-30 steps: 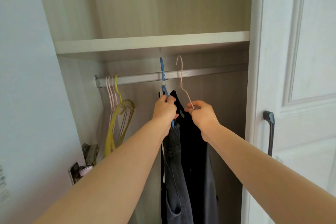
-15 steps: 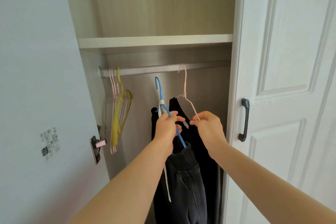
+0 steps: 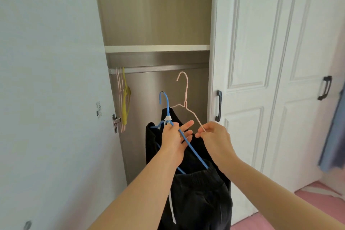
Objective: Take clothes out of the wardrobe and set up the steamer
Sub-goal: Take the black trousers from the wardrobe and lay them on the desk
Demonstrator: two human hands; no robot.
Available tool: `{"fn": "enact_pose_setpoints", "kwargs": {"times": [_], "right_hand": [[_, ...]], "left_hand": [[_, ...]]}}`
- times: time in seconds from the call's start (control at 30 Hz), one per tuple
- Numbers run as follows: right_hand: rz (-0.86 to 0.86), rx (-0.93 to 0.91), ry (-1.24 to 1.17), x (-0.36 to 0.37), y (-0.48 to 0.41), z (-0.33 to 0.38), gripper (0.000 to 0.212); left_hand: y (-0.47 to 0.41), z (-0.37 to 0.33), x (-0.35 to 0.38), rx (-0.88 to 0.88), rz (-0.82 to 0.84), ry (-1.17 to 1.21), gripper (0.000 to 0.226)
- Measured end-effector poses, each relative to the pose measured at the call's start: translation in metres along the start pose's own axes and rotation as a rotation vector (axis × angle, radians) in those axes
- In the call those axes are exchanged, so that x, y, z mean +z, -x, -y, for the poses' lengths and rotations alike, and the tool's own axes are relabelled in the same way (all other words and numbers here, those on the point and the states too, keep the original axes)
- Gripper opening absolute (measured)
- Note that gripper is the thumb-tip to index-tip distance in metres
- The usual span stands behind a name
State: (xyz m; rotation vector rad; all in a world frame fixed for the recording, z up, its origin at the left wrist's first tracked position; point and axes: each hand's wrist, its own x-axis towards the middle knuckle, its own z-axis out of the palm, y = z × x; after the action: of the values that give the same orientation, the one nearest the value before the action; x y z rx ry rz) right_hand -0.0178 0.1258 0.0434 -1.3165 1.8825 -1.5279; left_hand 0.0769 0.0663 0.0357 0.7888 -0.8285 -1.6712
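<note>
My left hand [image 3: 172,139] grips a blue hanger [image 3: 165,102] just below its hook; dark grey trousers [image 3: 197,198] with a white drawstring hang from it. My right hand [image 3: 214,136] pinches the arm of a pale pink wire hanger [image 3: 184,89] that carries a black garment [image 3: 171,115]. Both hangers are off the wardrobe rail [image 3: 158,69] and held in front of the open compartment, well below the rail. No steamer is in view.
Several empty pink and yellow hangers [image 3: 124,99] hang at the rail's left end. The open wardrobe door [image 3: 46,99] stands at my left, closed white doors with dark handles [image 3: 218,105] at my right. A blue cloth [image 3: 334,136] hangs far right above pink floor.
Both hangers have come off the rail and moved down and toward me with their clothes. The view has pulled back from the wardrobe and turned right.
</note>
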Motion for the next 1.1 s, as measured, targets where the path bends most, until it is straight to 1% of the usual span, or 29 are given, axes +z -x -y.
{"fn": "enact_pose_setpoints", "kwargs": {"times": [0.07, 0.23, 0.47, 0.57, 0.8, 0.9, 1.1], "right_hand": [[-0.025, -0.007, 0.009, -0.015, 0.025, 0.006, 0.016], [-0.102, -0.046, 0.027, -0.051, 0.087, 0.031, 0.017], [-0.176, -0.088, 0.017, -0.105, 0.184, 0.074, 0.020], [-0.193, -0.086, 0.020, -0.126, 0.225, 0.090, 0.023], [-0.199, -0.089, 0.054, -0.171, 0.303, 0.113, 0.022], [-0.194, -0.071, 0.043, -0.188, 0.324, 0.119, 0.023], [-0.147, -0.050, -0.006, -0.222, 0.361, 0.124, 0.023]], "left_hand": [[0.027, -0.002, 0.000, 0.021, 0.058, -0.039, 0.013], [0.097, -0.017, 0.002, 0.030, 0.235, -0.053, 0.018], [0.211, -0.041, 0.008, 0.052, 0.382, -0.021, 0.010], [0.255, -0.047, 0.010, 0.074, 0.406, -0.038, 0.006], [0.346, -0.057, 0.015, 0.072, 0.475, -0.089, 0.006], [0.374, -0.056, 0.015, 0.093, 0.458, -0.114, 0.007], [0.429, -0.041, 0.017, 0.128, 0.410, -0.077, 0.011]]}}
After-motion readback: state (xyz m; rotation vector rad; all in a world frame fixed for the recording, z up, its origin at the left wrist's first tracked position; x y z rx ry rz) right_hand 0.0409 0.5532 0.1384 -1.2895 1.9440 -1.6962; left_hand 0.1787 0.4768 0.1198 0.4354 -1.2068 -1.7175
